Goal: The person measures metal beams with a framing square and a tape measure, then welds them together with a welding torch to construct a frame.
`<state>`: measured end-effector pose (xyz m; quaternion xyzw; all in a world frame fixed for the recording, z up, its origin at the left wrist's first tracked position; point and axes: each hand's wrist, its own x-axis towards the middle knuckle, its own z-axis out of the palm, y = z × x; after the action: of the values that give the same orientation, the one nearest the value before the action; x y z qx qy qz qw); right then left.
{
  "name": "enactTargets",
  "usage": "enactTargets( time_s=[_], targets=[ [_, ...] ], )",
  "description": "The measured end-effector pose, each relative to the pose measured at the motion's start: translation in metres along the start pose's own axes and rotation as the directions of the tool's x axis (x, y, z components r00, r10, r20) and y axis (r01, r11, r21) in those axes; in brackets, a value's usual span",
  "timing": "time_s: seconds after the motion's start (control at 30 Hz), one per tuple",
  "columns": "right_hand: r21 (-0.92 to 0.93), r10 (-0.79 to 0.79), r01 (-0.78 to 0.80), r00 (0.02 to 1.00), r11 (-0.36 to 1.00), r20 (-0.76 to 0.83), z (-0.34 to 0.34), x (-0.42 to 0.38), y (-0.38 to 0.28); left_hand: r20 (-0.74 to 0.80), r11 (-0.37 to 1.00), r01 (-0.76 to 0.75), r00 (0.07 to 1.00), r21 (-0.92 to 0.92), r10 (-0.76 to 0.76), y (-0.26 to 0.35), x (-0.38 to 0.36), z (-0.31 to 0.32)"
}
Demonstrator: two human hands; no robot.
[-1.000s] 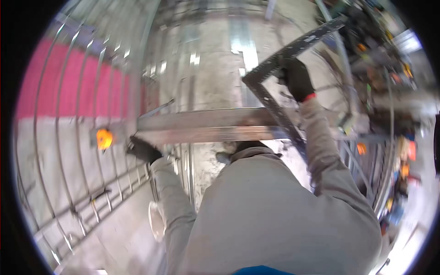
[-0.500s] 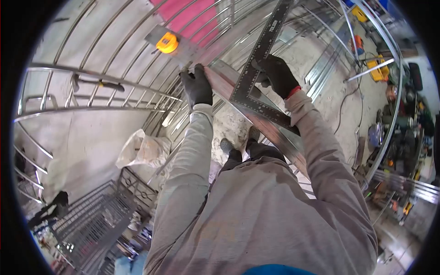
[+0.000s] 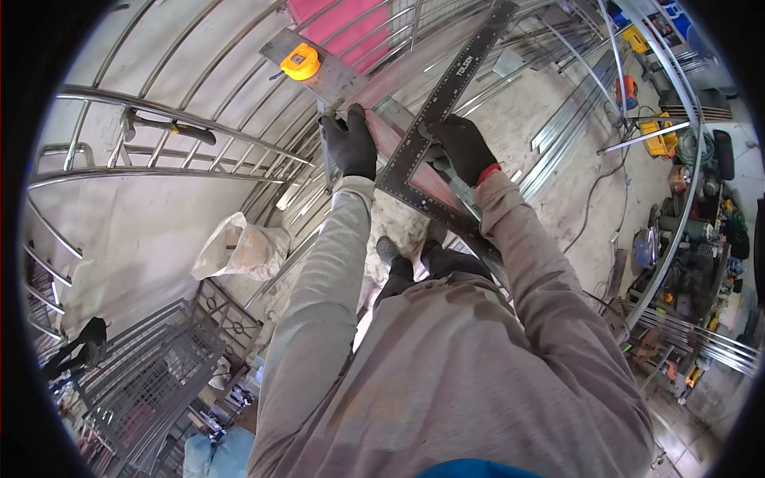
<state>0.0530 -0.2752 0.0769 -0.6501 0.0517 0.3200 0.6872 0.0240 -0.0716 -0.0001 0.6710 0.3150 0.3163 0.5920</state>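
A dusty concrete floor (image 3: 151, 231) is carrying everything here. A lumpy white sack (image 3: 239, 248) is lying on it at about nine o'clock, bundles of steel rods (image 3: 574, 111) are lying at two o'clock, and a black cable (image 3: 594, 191) is trailing across it at three o'clock, near cluttered tools (image 3: 701, 239).

White "TOLSEN" brand print on long arm of black steel square (image 3: 446, 95), graduation marks along its edges too small to read, no other legible text
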Motion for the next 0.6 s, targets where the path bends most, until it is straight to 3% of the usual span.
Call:
enactTargets(
  time_s=[0.07,0.33,0.43,0.53,0.57,0.6],
  targets=[
    [-0.046,0.039,-0.04,0.999,0.998,-0.026,0.003,-0.001,-0.005,0.016,0.997,0.035,0.999,-0.062,-0.034,0.013,-0.006,0.001],
    [-0.155,0.171,-0.154,0.98,0.976,0.1,-0.009,0.012,-0.017,0.041,0.998,0.058,0.998,-0.005,-0.057,0.018,-0.006,-0.001],
    [-0.261,0.248,-0.209,0.961,0.942,0.124,-0.011,0.013,-0.028,0.075,0.997,0.052,0.996,-0.061,-0.047,0.014,-0.006,-0.002],
    [-0.38,0.158,-0.132,0.987,0.916,0.037,-0.009,0.011,-0.032,0.081,0.994,0.102,0.992,-0.033,-0.099,0.006,-0.002,-0.001],
    [-0.496,0.153,-0.123,0.988,0.86,0.02,-0.011,0.01,-0.034,0.091,0.994,0.103,0.991,-0.03,-0.1,-0.006,0.004,0.0],
    [-0.603,0.147,-0.123,0.989,0.788,-0.01,-0.019,0.007,-0.036,-0.008,0.989,-0.001,1.0,0.151,0.002,-0.03,0.012,0.003]
  ],
)
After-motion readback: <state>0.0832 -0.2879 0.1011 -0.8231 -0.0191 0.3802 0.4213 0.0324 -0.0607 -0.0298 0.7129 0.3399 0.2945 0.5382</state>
